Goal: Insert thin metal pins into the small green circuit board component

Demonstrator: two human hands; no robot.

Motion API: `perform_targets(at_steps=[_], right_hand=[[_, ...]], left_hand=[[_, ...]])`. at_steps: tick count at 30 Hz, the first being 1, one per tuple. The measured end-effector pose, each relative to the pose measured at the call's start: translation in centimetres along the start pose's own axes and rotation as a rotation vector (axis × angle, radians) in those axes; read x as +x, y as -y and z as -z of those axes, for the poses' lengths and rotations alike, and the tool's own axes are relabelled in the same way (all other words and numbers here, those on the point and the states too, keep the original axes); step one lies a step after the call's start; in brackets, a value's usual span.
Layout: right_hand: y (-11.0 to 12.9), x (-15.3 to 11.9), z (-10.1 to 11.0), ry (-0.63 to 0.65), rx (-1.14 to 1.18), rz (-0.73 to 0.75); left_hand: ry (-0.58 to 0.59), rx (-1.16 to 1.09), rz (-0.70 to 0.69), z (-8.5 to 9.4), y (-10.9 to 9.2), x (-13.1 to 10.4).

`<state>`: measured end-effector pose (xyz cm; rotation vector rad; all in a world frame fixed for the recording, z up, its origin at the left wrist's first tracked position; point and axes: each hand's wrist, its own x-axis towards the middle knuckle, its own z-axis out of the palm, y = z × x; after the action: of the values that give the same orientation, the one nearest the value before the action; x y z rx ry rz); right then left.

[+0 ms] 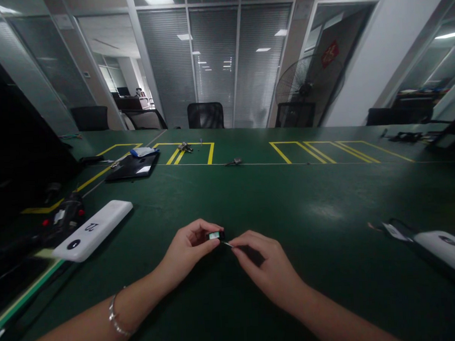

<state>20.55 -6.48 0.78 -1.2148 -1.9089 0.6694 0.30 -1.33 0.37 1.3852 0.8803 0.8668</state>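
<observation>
Between the fingers and thumb of my left hand (195, 242) is a small black block with a pale green and white face (214, 235). Its exact kind is too small to make out. My right hand (267, 259) pinches a thin, light-coloured stick-like piece (226, 244), whose far end meets or nearly meets the right side of the block. Whether the two are joined cannot be seen. Both hands are close together, low over the green table (221, 201). A silver bracelet (115, 316) circles my left wrist.
A white power-bank-like case marked 22 (98, 229) lies left, beside a black device with red buttons (65, 215). Another white case (445, 246) with a cable lies right. Farther back are a black flat folder (133, 166), metal parts (186, 147), a small dark piece (234, 161) and yellow tape outlines (211, 153).
</observation>
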Motion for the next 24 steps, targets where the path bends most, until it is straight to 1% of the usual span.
perform_targets(at_steps=[5,9,12,14,18,20,22,24], right_hand=[[0.0,0.0,-0.2,0.030,-0.006,0.032],[-0.1,0.0,-0.3,0.016,-0.007,0.020],[-0.1,0.1,-0.3,-0.012,0.009,0.010],[-0.1,0.1,-0.3,-0.018,0.021,0.018],[-0.1,0.0,-0.1,-0.006,0.042,0.017],[0.0,0.0,-0.1,0.000,0.056,0.022],[0.1,0.0,-0.1,0.013,0.066,0.035],[0.2,0.0,-0.2,0.032,0.075,0.051]], left_hand=[[0.124,-0.042,-0.028,-0.3,-0.1,-0.1],[0.198,-0.017,-0.017,-0.4,-0.5,-0.3],[0.183,0.001,0.000,-0.2,-0.6,-0.3],[0.180,-0.052,0.010,-0.2,-0.5,-0.1],[0.214,-0.195,-0.011,-0.2,0.1,0.0],[0.217,-0.210,-0.025,-0.4,0.4,0.0],[0.202,-0.137,-0.039,-0.5,0.5,-0.2],[0.180,0.027,-0.078,-0.5,0.5,-0.4]])
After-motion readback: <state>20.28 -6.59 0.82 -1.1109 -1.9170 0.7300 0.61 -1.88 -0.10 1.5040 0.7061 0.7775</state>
